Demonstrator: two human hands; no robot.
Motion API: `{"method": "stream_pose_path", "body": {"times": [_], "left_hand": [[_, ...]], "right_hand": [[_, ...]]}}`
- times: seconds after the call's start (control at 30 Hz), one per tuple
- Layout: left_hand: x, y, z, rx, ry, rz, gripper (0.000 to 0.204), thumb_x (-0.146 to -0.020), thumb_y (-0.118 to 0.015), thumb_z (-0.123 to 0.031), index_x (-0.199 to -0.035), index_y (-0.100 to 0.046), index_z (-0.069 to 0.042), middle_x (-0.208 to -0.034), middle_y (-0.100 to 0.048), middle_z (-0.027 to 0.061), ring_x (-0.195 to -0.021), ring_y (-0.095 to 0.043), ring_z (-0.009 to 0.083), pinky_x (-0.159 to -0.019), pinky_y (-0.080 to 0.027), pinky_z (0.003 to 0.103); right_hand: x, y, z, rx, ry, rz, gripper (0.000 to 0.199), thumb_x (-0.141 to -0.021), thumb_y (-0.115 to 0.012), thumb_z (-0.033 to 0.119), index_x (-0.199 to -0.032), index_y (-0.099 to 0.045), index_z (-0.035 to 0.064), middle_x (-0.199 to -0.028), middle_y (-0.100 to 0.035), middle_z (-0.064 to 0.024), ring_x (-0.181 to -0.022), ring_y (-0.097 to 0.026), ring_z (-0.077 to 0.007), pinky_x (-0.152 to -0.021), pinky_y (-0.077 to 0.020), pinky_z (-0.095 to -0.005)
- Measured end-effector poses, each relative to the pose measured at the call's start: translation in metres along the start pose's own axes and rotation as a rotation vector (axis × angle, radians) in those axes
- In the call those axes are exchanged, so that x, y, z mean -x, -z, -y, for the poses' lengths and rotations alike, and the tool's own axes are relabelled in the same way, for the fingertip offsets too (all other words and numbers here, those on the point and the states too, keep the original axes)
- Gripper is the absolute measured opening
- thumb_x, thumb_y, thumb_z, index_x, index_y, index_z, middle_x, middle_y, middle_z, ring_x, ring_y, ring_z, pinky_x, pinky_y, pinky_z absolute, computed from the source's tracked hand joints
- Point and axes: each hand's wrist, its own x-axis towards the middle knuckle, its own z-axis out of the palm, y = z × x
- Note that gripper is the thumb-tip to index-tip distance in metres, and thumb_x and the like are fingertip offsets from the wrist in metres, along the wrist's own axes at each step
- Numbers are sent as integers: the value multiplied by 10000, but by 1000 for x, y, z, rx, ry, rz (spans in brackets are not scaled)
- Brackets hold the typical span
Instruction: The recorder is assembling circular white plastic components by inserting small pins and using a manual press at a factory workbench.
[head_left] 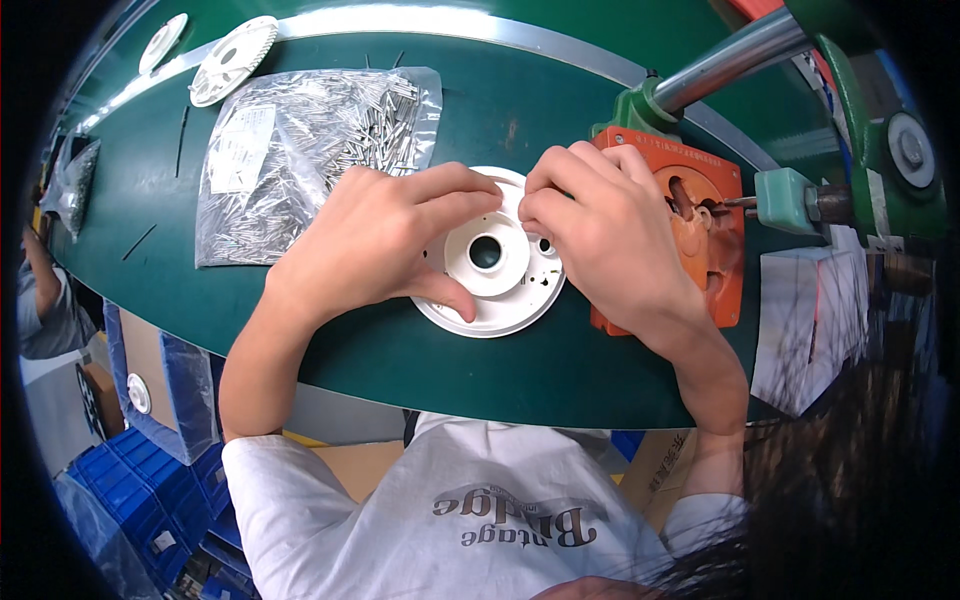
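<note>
A round white plastic disc [490, 318] with a raised hub and a dark centre hole lies on the green tabletop in front of me. My left hand [365, 240] grips it from the left, thumb on the near rim and fingers curled over the far side of the hub. On the disc's upper right, my right hand [615, 230] is closed, thumb and index finger pinched together. What those fingertips hold, if anything, is hidden. Small holes show in the disc near the right fingers. A clear plastic bag of metal pins [385, 130] lies beyond my left hand.
At the right stands a green press [870, 150] with an orange fixture block [725, 270] under it. White paper [805, 335] sits beside that. White toothed discs [235, 60] and loose pins lie at the far left. Blue crates [130, 500] stand below the table; another person [45, 300] is at left.
</note>
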Motion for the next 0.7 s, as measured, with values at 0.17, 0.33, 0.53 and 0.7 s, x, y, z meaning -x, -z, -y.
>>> {"method": "stream_pose_path", "body": {"times": [0.17, 0.33, 0.53, 0.7], "left_hand": [[-6, -5, 2, 159, -38, -224, 793, -549, -861, -598, -1071, -683, -28, -1040, -675, 56, -753, -682, 270, -634, -528, 351], [-1, 2, 9, 377, 113, -290, 597, -722, -827, -514, -1041, -686, -29, -904, -622, 87, -686, -629, 233, -594, -477, 328], [-4, -4, 2, 94, 87, -233, 476, -807, -749, -508, -999, -719, -74, -787, -583, 48, -582, -591, 192, -503, -435, 319], [-3, -6, 0, -48, 75, -91, 600, -705, -782, -608, -1024, -722, -103, -811, -594, 39, -600, -615, 229, -520, -455, 325]], "right_hand": [[1, 2, -8, -303, -22, 19, 131, -779, -757, 78, -894, -695, 78, -939, -636, 1, -866, -588, -201, -799, -398, -340], [2, 3, -10, -316, -76, -20, 134, -781, -758, 73, -899, -694, 72, -958, -641, -14, -873, -592, -210, -814, -400, -348], [3, 14, -1, -294, -42, 87, 140, -761, -777, 80, -862, -681, 63, -1008, -626, -36, -951, -585, -231, -865, -414, -366], [15, 12, 21, -256, -69, 66, 148, -747, -761, 106, -850, -692, 24, -1026, -607, -85, -1028, -556, -245, -877, -419, -379]]}}
